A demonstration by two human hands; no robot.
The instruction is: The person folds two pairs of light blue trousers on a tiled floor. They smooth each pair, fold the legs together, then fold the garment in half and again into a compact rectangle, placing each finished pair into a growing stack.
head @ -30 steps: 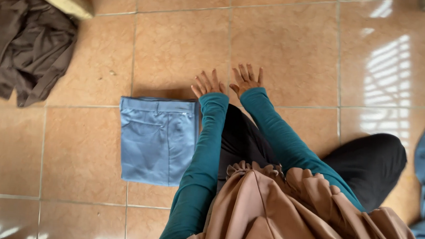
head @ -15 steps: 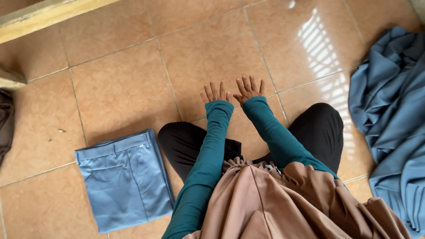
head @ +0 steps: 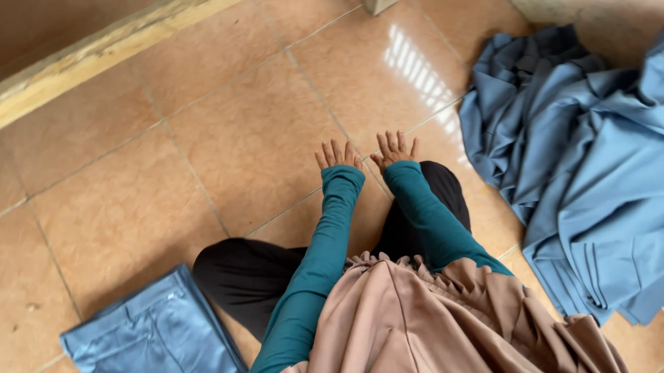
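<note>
Both of my hands are stretched out in front of me above the tiled floor [head: 222,129], palms down and fingers spread, holding nothing. My left hand [head: 336,154] and my right hand [head: 395,147] sit side by side, close but not touching, with the teal sleeves [head: 321,261] of my top running back toward my body at 6 o'clock. Under my forearms lie my legs in black trousers [head: 250,272], folded on the floor, and a tan pleated cloth [head: 445,333] covers my lap and chest.

Nearest to my right hand, from about 1 to 4 o'clock, is a heap of blue-grey garments [head: 594,161], crumpled and overlapping, just beside my right knee; my hand is near it but apart from it. Off at 8 o'clock, well apart from my left hand, a folded pair of light blue trousers [head: 153,343] lies flat on the tiles, its edge just beside my left leg. At 10 o'clock a pale wooden beam [head: 91,53] runs aslant across the floor.
</note>
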